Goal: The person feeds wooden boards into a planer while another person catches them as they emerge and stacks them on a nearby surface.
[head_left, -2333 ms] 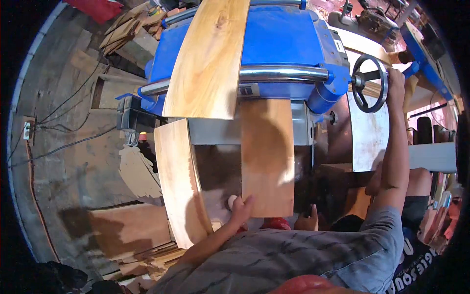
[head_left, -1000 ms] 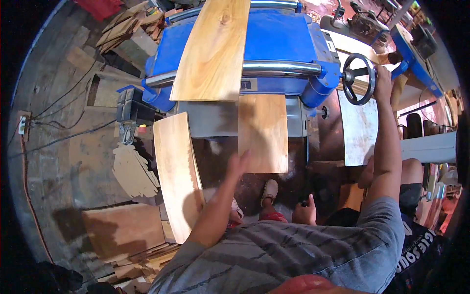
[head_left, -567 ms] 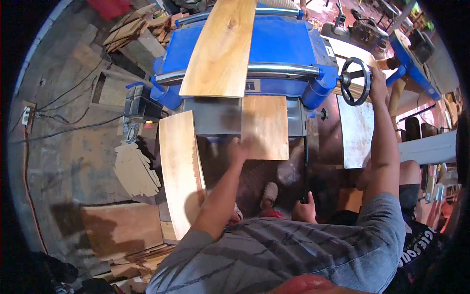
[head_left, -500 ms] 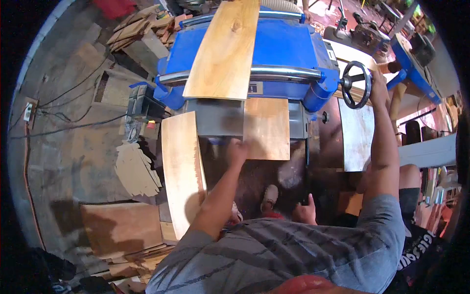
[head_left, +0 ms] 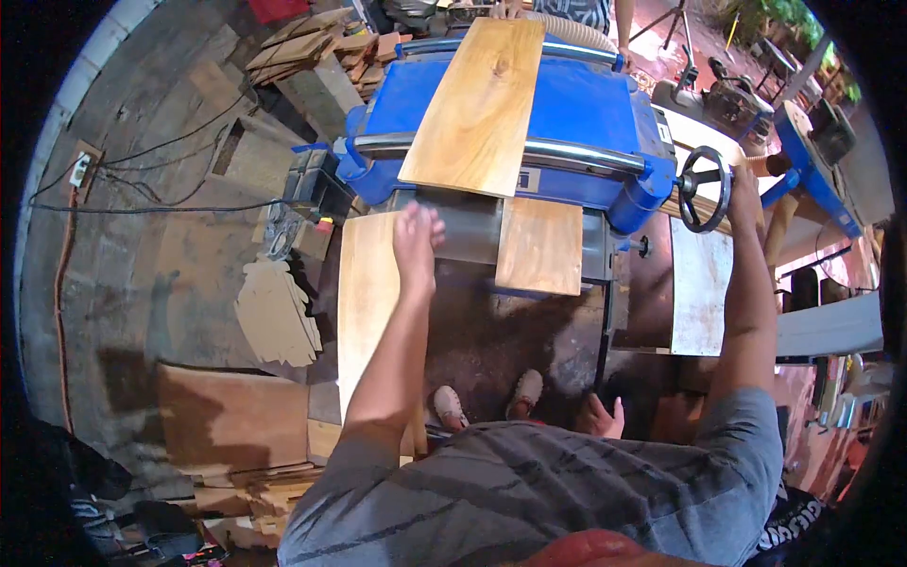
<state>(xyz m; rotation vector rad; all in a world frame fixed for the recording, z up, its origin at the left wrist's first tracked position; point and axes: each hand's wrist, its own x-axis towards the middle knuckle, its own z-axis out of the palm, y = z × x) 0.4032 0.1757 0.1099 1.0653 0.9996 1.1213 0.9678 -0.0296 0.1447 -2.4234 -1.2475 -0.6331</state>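
Note:
A blue thickness planer (head_left: pixel 590 109) stands in front of me. One wooden board (head_left: pixel 475 113) lies across its top, and a shorter-looking board (head_left: pixel 539 248) sticks out of the infeed opening below, its far end hidden inside. My left hand (head_left: pixel 418 248) is raised with fingers apart and slightly curled, holding nothing, near the upper end of another board (head_left: pixel 367 293) standing or leaning at my left. On the right, my right hand (head_left: pixel 744 194) is closed around the rim of the planer's black handwheel (head_left: pixel 703 189); its fingertips are partly hidden.
Another person's hand (head_left: pixel 602 417) shows beside my body, and a person's arm (head_left: pixel 624 26) is behind the planer. Scrap wood (head_left: pixel 298 47) is piled at the back left. Cables (head_left: pixel 161 208) cross the floor. A pale board (head_left: pixel 701 288) stands at the right.
My left hand has moved away from the board in the planer, leftward and up. That board now reaches further into the machine. My right hand stays at the handwheel. The view has shifted slightly.

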